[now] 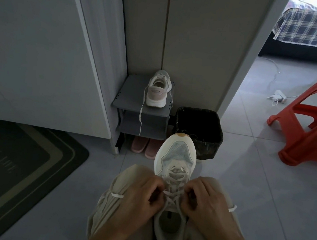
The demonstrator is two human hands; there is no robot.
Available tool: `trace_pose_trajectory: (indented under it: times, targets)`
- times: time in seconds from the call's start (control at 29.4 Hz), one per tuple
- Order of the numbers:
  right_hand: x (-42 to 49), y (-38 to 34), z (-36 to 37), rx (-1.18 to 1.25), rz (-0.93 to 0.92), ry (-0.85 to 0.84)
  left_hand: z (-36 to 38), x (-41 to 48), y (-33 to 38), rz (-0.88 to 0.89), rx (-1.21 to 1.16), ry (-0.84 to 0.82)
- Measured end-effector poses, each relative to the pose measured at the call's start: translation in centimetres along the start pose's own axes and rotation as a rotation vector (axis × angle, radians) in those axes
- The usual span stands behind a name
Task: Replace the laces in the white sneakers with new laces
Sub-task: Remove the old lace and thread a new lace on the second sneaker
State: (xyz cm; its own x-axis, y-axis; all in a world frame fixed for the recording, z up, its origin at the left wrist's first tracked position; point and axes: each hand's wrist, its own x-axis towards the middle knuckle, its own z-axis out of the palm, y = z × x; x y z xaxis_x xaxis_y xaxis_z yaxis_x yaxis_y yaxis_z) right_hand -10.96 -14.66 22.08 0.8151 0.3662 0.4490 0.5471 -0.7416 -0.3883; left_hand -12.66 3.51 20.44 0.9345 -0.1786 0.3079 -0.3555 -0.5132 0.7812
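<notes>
Head view, 6 o'clock: one white sneaker [175,159] lies on the person's lap between the knees, toe toward 12 o'clock and opening toward the body. The left hand [137,201], at the shoe's 9 o'clock, and the right hand [208,205], at its 3 o'clock, both have their fingers curled in, each pinching the lace [170,194] beside the upper eyelets. Judging by the crossings that run from the toe end up to the fingers, lacing of this shoe is far along and the step in hand is drawing the top rows tight. Next, the two free ends, one [117,195] out past the left hand at 9 o'clock and the other [232,208] past the right at 3 o'clock, probably need pulling even and threading through whatever holes remain; these are hidden under the fingers.

The shoe is off-white with a pale mesh toe panel and a tan mark at its tip. Its lace is flat and white. At 12 o'clock the second sneaker [157,91] stands heel-first on a grey rack [134,97], a loose lace [140,115] dangling over the shelf edge.
</notes>
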Motion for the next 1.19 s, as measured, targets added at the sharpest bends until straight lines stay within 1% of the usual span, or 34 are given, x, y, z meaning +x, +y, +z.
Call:
trace_pose_trajectory:
  times: [0.1, 0.17, 0.34, 0.44, 0.54, 0.65, 0.75, 0.92, 0.99, 1.02, 1.12, 1.19]
  targets:
    - [-0.3, 0.3, -0.2, 0.055, 0.042, -0.030, 0.1, -0.3, -0.5, -0.054, -0.053, 0.003]
    - [-0.3, 0.5, -0.3, 0.075, 0.050, -0.057, 0.1, -0.1, -0.6, -0.044, -0.031, 0.004]
    - [0.5, 0.7, 0.4, -0.020, 0.089, 0.007, -0.8, 2.2, 0.0, 0.041, 0.138, -0.014]
    - [0.5, 0.9, 0.8, -0.035, -0.010, 0.066, -0.4, 2.2, -0.3, -0.002, 0.062, 0.032]
    - [0.3, 0.7, 0.8, 0.024, -0.012, 0.078, -0.3, 1.6, 0.2, -0.031, -0.019, 0.086]
    - [0.1, 0.4, 0.5, 0.154, 0.088, 0.055, -0.6, 1.7, 0.2, -0.092, -0.113, 0.095]
    - [0.0, 0.8, 0.5, 0.161, 0.138, 0.024, -0.7, 1.7, 0.1, -0.104, -0.096, 0.058]
    - [0.2, 0.6, 0.1, 0.060, 0.076, -0.061, -0.7, 1.8, -0.3, -0.033, -0.038, 0.009]
    - [0.3, 0.6, 0.1, 0.017, 0.053, -0.080, -0.6, 1.9, 0.0, -0.004, -0.012, 0.021]
    - [0.4, 0.5, 0.1, 0.020, 0.065, -0.084, -0.6, 1.9, 0.3, -0.019, -0.017, 0.046]
    - [0.1, 0.6, -0.2, 0.171, 0.135, -0.072, -1.0, 1.6, 0.4, -0.085, -0.069, 0.095]
    - [-0.2, 0.9, -0.7, 0.281, 0.163, -0.063, -1.2, 1.1, -0.1, -0.032, -0.050, 0.061]
